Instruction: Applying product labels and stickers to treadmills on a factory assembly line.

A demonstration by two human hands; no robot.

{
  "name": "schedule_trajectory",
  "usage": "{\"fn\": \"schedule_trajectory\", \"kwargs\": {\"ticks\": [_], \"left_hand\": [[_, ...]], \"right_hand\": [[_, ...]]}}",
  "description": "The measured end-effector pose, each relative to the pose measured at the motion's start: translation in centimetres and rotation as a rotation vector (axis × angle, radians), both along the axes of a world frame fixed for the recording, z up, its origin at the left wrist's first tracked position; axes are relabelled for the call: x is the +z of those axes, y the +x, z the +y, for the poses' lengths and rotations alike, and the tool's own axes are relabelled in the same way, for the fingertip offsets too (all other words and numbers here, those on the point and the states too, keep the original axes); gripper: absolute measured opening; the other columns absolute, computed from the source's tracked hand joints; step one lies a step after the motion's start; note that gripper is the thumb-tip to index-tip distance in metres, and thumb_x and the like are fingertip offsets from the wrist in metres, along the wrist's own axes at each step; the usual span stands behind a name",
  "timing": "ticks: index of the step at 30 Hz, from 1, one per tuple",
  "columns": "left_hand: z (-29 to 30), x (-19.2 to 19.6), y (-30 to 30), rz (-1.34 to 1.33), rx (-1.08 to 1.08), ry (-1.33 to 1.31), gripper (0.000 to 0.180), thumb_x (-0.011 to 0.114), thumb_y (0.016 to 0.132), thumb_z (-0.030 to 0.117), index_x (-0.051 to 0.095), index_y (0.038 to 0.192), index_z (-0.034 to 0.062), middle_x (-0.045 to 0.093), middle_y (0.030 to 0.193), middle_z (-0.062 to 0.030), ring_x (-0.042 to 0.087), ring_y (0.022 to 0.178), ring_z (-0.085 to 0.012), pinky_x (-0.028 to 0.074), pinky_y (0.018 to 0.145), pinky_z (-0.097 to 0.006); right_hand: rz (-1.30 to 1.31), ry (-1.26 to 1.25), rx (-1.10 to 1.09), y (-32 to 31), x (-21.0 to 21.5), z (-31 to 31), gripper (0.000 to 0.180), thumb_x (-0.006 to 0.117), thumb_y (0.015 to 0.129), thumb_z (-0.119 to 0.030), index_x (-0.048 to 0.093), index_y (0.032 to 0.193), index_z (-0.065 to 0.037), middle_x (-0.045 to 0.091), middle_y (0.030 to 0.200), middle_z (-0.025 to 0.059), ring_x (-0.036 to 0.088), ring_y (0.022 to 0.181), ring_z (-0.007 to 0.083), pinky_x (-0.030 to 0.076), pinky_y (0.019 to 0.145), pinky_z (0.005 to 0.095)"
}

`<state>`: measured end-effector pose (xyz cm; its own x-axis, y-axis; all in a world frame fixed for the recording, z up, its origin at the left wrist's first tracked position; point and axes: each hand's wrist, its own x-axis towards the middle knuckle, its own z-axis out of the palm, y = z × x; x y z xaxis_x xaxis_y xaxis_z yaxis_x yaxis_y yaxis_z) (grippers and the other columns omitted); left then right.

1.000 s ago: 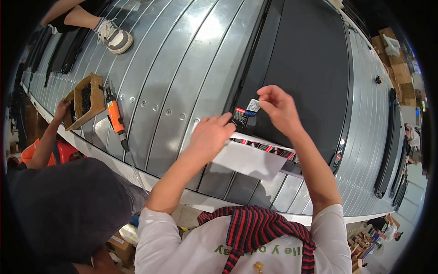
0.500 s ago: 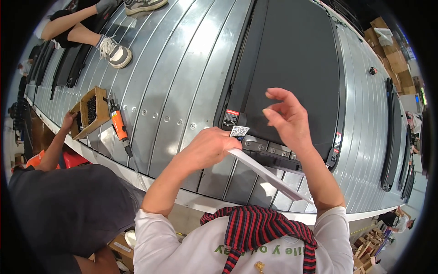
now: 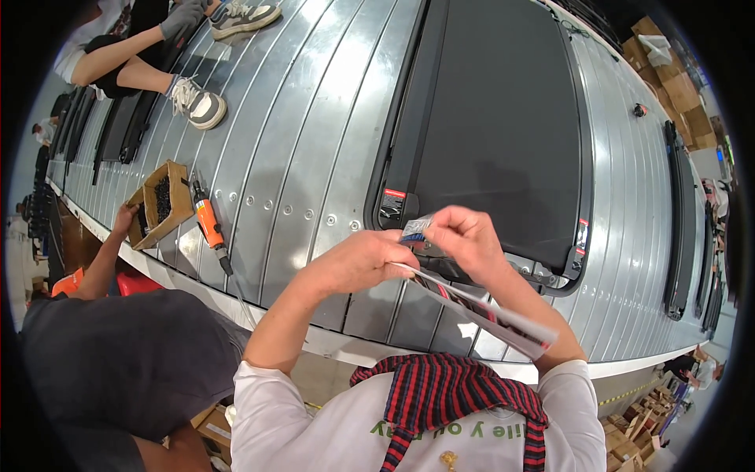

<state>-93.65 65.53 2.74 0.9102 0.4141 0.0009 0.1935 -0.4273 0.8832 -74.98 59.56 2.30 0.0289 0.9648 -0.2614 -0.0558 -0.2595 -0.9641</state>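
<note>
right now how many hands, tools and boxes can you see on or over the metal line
own hands: 2, left hand and right hand, both on a sticker sheet
co-worker's hand: 1
orange power screwdriver: 1
cardboard box of screws: 1
total: 5

Clear plastic bag (image 3: 480,311) (flat, w/ red bits inside) held slanting over conveyor.

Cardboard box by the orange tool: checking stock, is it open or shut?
Open: the cardboard box has its flaps up, with dark small parts showing inside.
</note>
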Motion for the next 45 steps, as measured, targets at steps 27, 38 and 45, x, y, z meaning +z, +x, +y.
{"fn": "schedule_trajectory", "kwargs": {"ticks": [27,38,45], "left_hand": [[3.0,-6.3,-0.8,0.353,0.24,0.55,0.008,0.049,0.068,0.006,0.056,0.072,0.0018,0.052,0.114,-0.0117,0.052,0.095,-0.0241,0.042,0.075,-0.037],[3.6,-6.8,-0.4,0.311,0.254,0.568,0.008,0.048,0.069,0.007,0.054,0.068,0.0018,0.052,0.114,-0.0115,0.052,0.092,-0.0242,0.041,0.071,-0.037],[3.9,-6.6,0.1,0.296,0.259,0.562,0.008,0.047,0.069,0.006,0.053,0.066,0.0005,0.052,0.113,-0.0139,0.052,0.091,-0.025,0.04,0.072,-0.038]], "right_hand": [[-0.031,-0.381,-0.085,0.2,-7.9,9.0,0.013,0.055,0.076,-0.009,0.055,0.077,0.004,0.048,0.053,0.003,0.04,0.042,0.0066,0.028,0.036,0.0216],[-0.022,-0.36,-0.127,-0.1,-8.3,8.9,0.013,0.056,0.075,-0.009,0.056,0.075,0.004,0.049,0.053,0.0034,0.041,0.042,0.0071,0.029,0.037,0.0215],[-0.046,-0.356,-0.139,-0.2,-8.5,8.9,0.013,0.056,0.075,-0.009,0.057,0.074,0.004,0.05,0.053,0.0043,0.043,0.043,0.0082,0.031,0.038,0.0225]]}}
